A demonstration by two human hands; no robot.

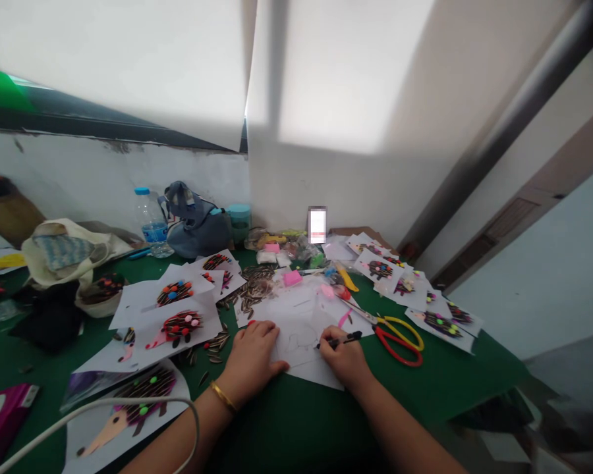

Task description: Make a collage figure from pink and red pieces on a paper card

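Note:
A white sheet of paper point(306, 362) with faint drawn lines lies on the green table in front of me. My left hand point(257, 352) rests flat on its left edge, fingers apart, holding nothing. Pinched in my right hand point(343, 355) is a black pen point(348, 338), its tip at the drawing. Scissors point(400, 339) with red and yellow handles lie just right of that hand, blades pointing toward a pink lump of clay point(327, 290). Another pink clay block point(292, 278) sits above the sheet, and loose sunflower seeds point(250, 289) are heaped to its left.
Papers with finished hedgehog pictures point(182, 326) lie on the left, and more hedgehog papers point(439, 322) on the right. Toward the wall stand a water bottle point(153, 227), a blue bag point(195, 227) and a teal-lidded jar point(240, 220). A white cable point(128, 399) crosses the lower left.

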